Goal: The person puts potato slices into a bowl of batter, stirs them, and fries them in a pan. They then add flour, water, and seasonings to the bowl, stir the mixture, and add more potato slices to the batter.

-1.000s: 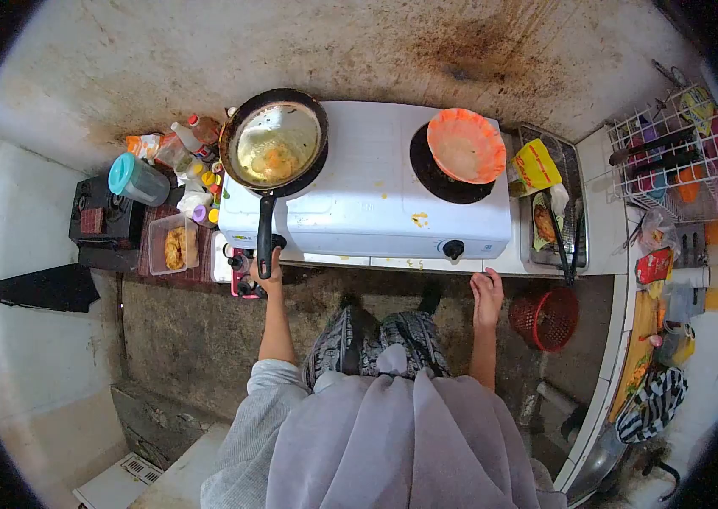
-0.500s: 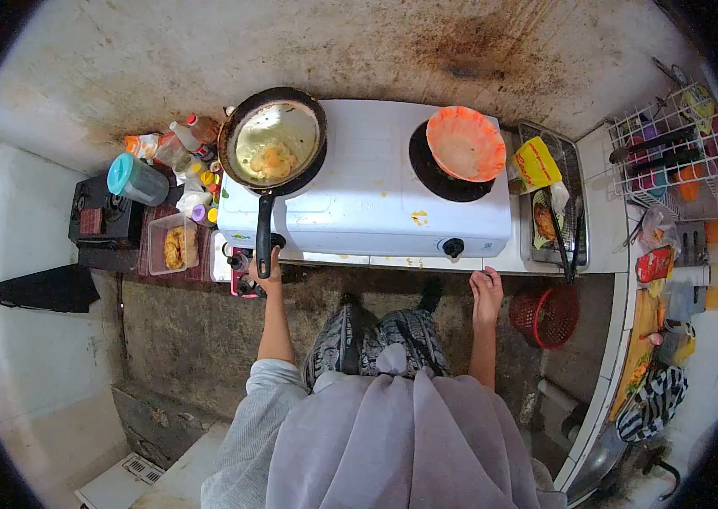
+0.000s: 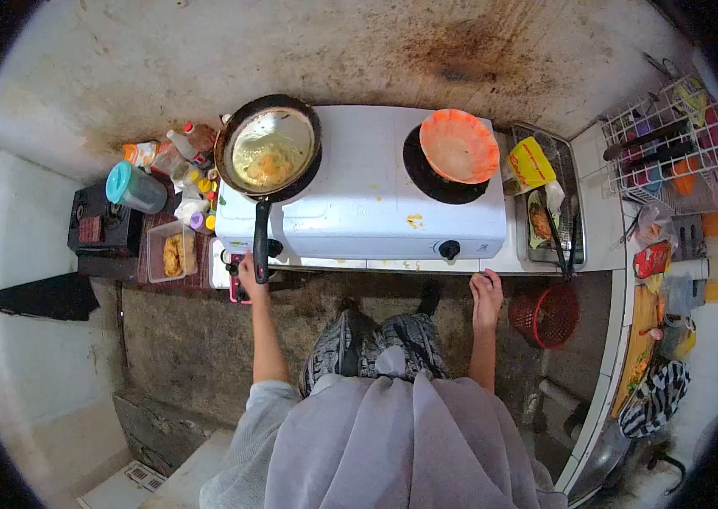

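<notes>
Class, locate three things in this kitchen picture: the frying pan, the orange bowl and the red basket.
Frying pan (image 3: pixel 262 242): head view, on its black handle.
Orange bowl (image 3: pixel 489 151): head view, on its right rim.
Red basket (image 3: pixel 527 319): head view, on its perforated wall.

Brown stains (image 3: pixel 482 47) mottle the pale back wall (image 3: pixel 291 51); the floor (image 3: pixel 181 348) is dark and blotchy.

The left hand (image 3: pixel 248 275) is stretched forward, the right hand (image 3: pixel 486 299) loosely curled.
</notes>
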A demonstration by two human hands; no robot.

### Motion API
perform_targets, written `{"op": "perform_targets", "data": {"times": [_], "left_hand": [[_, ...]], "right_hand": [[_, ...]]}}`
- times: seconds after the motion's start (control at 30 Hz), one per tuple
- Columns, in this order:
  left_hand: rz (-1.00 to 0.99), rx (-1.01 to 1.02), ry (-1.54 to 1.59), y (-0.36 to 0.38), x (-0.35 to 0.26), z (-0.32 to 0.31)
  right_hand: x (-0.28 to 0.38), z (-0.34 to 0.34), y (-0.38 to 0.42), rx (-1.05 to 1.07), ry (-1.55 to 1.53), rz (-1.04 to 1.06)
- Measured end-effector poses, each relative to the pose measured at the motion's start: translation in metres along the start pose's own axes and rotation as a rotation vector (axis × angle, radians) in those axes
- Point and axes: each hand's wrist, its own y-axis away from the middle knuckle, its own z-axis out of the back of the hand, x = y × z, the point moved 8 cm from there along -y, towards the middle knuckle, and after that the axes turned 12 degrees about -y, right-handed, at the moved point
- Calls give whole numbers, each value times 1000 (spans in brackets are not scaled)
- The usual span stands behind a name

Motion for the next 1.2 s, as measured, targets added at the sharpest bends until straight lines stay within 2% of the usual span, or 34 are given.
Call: {"op": "perform_targets", "data": {"times": [0.03, 0.07, 0.1, 0.17, 0.2, 0.23, 0.3, 0.33, 0.43, 0.77, 0.87, 1.2], "left_hand": [[372, 252, 103, 13, -19, -2], [451, 420, 396, 31, -61, -20], [454, 420, 395, 37, -85, -14], [423, 757, 297, 54, -127, -27], [344, 720, 161, 53, -137, -25], [340, 721, 157, 50, -133, -25], [260, 595, -46, 35, -124, -19], [303, 545, 39, 36, -120, -21], [217, 444, -70, 43, -137, -19], [196, 435, 35, 46, -153, 0], [167, 427, -32, 47, -175, 12], [112, 474, -29, 41, -192, 21]], "right_hand": [[2, 2, 1, -12, 6, 6], [2, 5, 4, -24, 17, 7], [2, 8, 6, -26, 18, 5], [3, 7, 3, -8, -21, 2], [4, 7, 4, -8, -26, 2], [4, 7, 4, 1, -37, 7], [3, 6, 4, 11, -55, 14], [2, 5, 4, 35, -71, 22], [1, 5, 3, 54, -87, 31], [1, 16, 8, 20, -93, 39], [-1, 19, 9, 5, -87, 24], [-16, 25, 10, 6, -125, 13]]}}
